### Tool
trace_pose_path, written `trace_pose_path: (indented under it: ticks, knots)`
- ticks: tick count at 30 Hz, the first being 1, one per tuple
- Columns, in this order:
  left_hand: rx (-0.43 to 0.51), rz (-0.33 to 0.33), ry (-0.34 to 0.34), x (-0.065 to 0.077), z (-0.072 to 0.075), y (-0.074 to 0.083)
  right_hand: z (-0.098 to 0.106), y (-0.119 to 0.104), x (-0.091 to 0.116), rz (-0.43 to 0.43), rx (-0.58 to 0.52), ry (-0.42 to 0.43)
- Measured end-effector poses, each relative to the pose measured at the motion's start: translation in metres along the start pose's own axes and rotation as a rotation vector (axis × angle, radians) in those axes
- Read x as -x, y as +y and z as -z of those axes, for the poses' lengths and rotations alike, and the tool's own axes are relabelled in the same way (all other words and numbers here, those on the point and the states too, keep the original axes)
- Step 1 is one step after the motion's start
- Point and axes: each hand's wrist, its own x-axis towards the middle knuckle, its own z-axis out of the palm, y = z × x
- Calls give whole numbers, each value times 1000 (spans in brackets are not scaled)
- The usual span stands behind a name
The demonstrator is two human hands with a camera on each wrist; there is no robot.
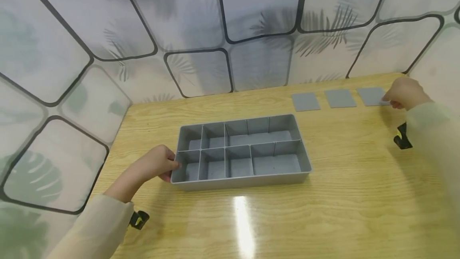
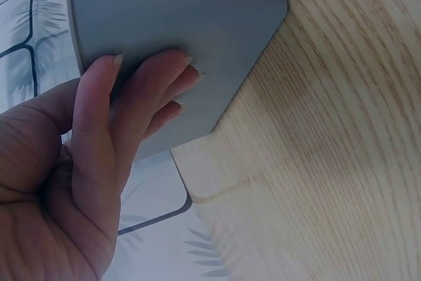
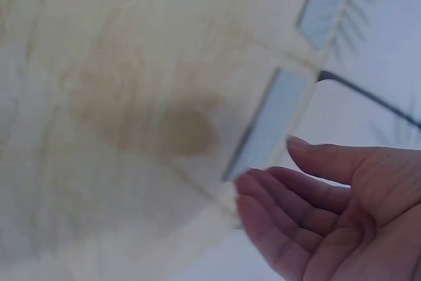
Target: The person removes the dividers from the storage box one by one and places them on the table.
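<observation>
Gray tray [image 1: 240,181] sat clamped in the left grip [image 1: 158,163] — right grip [image 1: 406,92], parted, was at a plate [image 1: 370,96] near the tabletop's [image 1: 341,151] far right corner, so flat it risked skidding.

No readable text or labels.

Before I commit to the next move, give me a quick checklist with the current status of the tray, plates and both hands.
1. Compartment tray upright, openings facing up: ok.
2. Left hand holding the tray's left end: ok.
3. Left plate and middle plate lying apart, clear of the tray: ok.
4. Right hand at the rightmost plate: ok.
5. Rightmost plate pinched: not ok; thumb and fingertips stand apart in the right wrist view.
6. Fingertips touching that plate: cannot tell.
</observation>
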Motion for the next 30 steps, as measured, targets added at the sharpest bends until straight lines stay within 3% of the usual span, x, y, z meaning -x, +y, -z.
trace_pose_path:
  ticks: [9,15,18,21,30]
  knots:
    - [15,2,-15,0,-1,0,8,-19,2,-22,4,-170]
    - [30,-8,-21,-1,-3,1,13,-37,12,-45,7,-435]
    - [26,-6,-16,0,-3,2,12,-48,18,-32,41,-527]
    - [26,-11,-16,0,-3,1,8,-61,25,10,86,-544]
    - [18,-20,-17,1,1,1,0,-107,48,145,212,-454]
